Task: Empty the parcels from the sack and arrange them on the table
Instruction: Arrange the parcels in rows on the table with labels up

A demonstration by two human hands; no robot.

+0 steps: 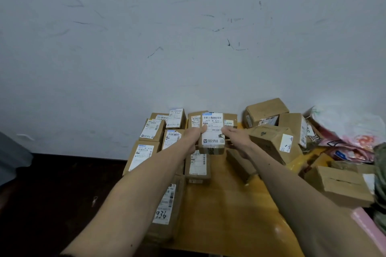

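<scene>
A small brown cardboard parcel [212, 135] with a white barcode label is held up above the yellow wooden table [225, 204]. My left hand [193, 139] grips its left side and my right hand [236, 136] grips its right side. Several labelled parcels lie in neat rows on the left part of the table, such as one at the far left [142, 156] and one just below the held parcel [197, 166]. A long parcel marked 936 [165, 204] lies near the front left edge. The sack is not clearly in view.
An untidy heap of brown boxes [269, 142] and a larger box [342, 183] crowd the table's right side, with red and white plastic mailer bags [351, 137] behind. A grey scuffed wall stands close behind. Dark floor lies to the left.
</scene>
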